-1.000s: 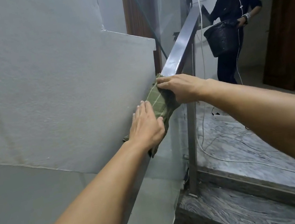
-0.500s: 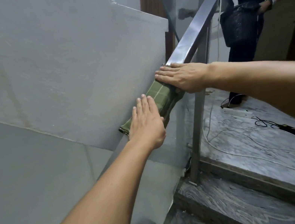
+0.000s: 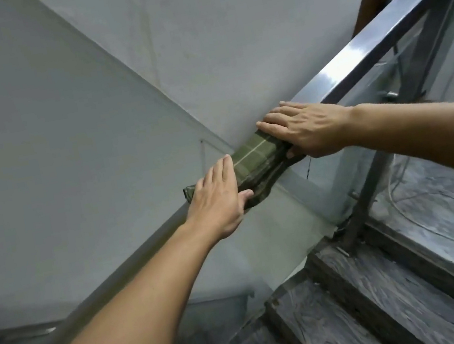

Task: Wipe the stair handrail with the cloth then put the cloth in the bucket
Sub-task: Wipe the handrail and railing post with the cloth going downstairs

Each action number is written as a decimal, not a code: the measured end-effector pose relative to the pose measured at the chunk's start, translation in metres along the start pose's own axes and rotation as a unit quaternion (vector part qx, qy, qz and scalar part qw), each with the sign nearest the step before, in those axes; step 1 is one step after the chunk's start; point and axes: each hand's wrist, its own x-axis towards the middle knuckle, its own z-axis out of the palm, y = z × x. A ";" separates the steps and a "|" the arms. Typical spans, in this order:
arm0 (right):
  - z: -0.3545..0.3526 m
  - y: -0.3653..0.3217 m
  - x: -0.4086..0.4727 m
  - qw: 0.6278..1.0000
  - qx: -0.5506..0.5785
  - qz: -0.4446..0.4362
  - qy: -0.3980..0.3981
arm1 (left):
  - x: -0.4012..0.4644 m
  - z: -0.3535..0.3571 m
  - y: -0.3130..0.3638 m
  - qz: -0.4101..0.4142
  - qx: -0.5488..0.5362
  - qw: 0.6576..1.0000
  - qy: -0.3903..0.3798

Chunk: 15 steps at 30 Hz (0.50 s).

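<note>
Head view: the metal handrail [image 3: 392, 18] runs diagonally from upper right down toward lower left, beside a grey-white wall [image 3: 86, 105]. A green checked cloth [image 3: 257, 160] is draped over the rail at mid-frame, folded across its top face with one edge hanging down the stair side.

The left hand [image 3: 218, 200] lies flat on the lower end of the cloth, fingers extended and together, thumb spread along the hanging edge; it presses palm-down and is not closed around anything. The right hand [image 3: 309, 127] lies flat on the upper end of the cloth, fingers extended across the rail toward the wall, palm down; its thumb is hidden beneath the palm, so whether it pinches the cloth cannot be told. The two hands are apart, with a bare stretch of cloth between them.

Below the rail sits a glass panel [image 3: 301, 204], held by a metal post [image 3: 369, 195] fixed at the stair edge. Grey marbled steps [image 3: 378, 296] occupy the lower right. Thin white cables [image 3: 398, 187] trail over the upper step. The bucket is out of sight.
</note>
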 end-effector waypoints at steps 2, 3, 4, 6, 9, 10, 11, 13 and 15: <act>-0.002 -0.024 0.011 1.000 -0.011 -0.018 0.013 | -0.023 0.001 -0.018 -0.014 0.005 1.000 -0.005; -0.004 -0.035 0.017 0.999 -0.017 -0.028 0.019 | -0.034 0.002 -0.027 -0.021 0.007 1.000 -0.008; -0.006 -0.047 0.022 0.999 -0.023 -0.038 0.023 | -0.046 0.003 -0.036 -0.028 0.009 1.000 -0.011; -0.009 -0.069 0.033 0.998 -0.032 -0.053 0.031 | -0.067 0.004 -0.054 -0.042 0.014 0.999 -0.017; -0.016 -0.104 0.048 0.997 -0.032 -0.067 0.037 | -0.096 0.005 -0.077 -0.073 0.019 0.997 -0.024; -0.017 -0.116 0.053 0.996 -0.033 -0.070 0.038 | -0.105 0.006 -0.085 -0.085 0.020 0.996 -0.026; -0.019 -0.128 0.057 0.996 -0.033 -0.072 0.039 | -0.114 0.006 -0.093 -0.097 0.021 0.995 -0.029; -0.023 -0.152 0.068 0.996 -0.029 -0.077 0.038 | -0.134 0.007 -0.109 -0.115 0.022 0.992 -0.038; -0.028 -0.178 0.079 0.995 -0.026 -0.088 0.040 | -0.156 0.007 -0.126 -0.132 0.018 0.990 -0.047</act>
